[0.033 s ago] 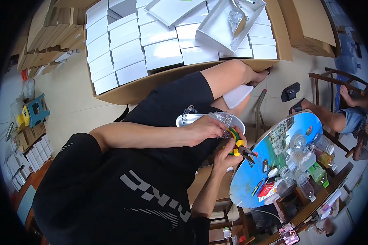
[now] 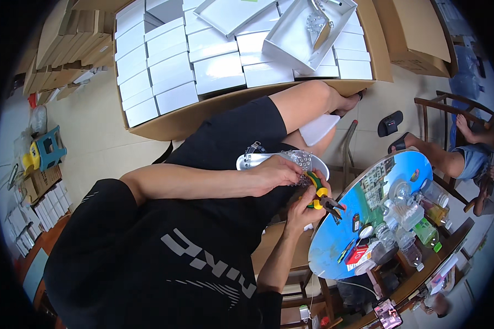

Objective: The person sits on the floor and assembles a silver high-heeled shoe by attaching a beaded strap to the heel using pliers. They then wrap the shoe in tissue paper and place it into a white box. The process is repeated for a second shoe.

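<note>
Across my lap lies a silver-white sandal [image 2: 241, 162] with a clear strap [image 2: 299, 158] covered in round studs. My left hand [image 2: 277, 174] is closed, its fingers pinching the strap's edge. In my right hand [image 2: 303, 211] is a pair of pliers [image 2: 323, 198] with green and yellow handles, its dark jaws pointing away from the sandal toward the round table. My right fingers are also close to the strap; whether they touch it is hidden. A dark buckled ankle strap [image 2: 254, 148] shows at the sandal's left end.
A large carton [image 2: 170, 123] of white shoeboxes stands beyond my legs, with an open box [image 2: 307, 52] holding another sandal on top. At right, a blue round table [image 2: 335, 247] carries bottles and small items. Another person's leg [image 2: 433, 156] shows beside a wooden chair [image 2: 442, 104].
</note>
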A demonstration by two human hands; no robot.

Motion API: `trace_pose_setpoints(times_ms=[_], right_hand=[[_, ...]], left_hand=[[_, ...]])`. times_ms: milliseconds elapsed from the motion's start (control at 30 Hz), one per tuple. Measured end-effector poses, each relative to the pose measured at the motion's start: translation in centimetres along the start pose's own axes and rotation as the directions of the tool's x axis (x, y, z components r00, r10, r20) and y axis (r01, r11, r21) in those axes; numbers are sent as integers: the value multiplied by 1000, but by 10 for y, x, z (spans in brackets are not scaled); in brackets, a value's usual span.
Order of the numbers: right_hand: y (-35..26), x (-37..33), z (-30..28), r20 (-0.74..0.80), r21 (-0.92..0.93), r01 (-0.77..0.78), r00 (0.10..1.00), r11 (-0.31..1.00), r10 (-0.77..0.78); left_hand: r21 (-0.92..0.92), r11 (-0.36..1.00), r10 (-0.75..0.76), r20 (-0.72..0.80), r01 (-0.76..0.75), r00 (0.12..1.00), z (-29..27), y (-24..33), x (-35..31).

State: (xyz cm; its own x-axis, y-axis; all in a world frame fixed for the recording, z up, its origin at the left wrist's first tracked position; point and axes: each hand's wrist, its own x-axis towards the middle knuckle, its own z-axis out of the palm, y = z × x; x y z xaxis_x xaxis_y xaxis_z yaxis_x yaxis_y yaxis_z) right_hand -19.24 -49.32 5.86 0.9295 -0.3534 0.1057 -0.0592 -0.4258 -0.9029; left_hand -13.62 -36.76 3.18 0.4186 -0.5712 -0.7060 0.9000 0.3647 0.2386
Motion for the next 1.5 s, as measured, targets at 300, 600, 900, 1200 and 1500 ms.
trace_pose_setpoints(times_ms=[300,600,900,1200,1500], right_hand=[[3,-7,3,-135,178,-12,990,984,37],[-1,-3,5,-85,97,-8,996,995,16],[7,-4,6,-72,16,53,996,998,-51],[9,-4,6,-78,1,76,994,997,-76],[5,-4,11,-135,-7,77,988,997,-77]], left_hand=[[21,1000,14,-23,-14,1000,6,2,-3],[8,1000,29,-7,-29,1000,4,0,-1],[47,999,5,-9,-5,1000,-1,-1,2],[64,998,15,-28,-14,999,2,1,0],[65,996,70,-28,-68,997,8,4,-5]])
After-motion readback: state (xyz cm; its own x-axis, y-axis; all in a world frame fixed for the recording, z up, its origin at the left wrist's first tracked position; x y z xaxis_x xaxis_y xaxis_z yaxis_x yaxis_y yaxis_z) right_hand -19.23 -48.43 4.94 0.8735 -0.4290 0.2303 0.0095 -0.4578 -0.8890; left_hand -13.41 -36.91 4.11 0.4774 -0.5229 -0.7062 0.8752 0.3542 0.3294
